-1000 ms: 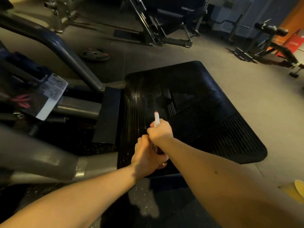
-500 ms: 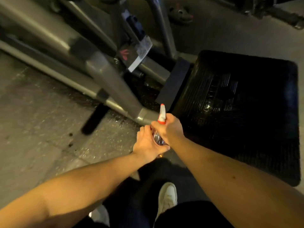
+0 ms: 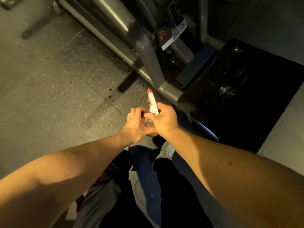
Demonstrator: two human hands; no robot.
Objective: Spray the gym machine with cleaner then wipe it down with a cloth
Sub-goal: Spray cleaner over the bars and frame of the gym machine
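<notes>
The clear, orange-tipped spray bottle [image 3: 152,104] is held beside the near corner of the black ribbed footplate [image 3: 230,89], apparently aimed at the grey steel frame [image 3: 146,51]. Its neck is clamped by the fingers of the right hand [image 3: 162,120] for triggering, its body by those of the left hand [image 3: 134,125].

1. left hand [image 3: 134,125], right hand [image 3: 164,122]: bare.
2. left forearm [image 3: 74,167], right forearm [image 3: 230,175]: bare to the frame edge.
3. Small dark spot on right forearm.
4. black trousers [image 3: 172,186] on both legs.
5. pale sneaker [image 3: 167,151], second shoe mostly hidden.
</notes>
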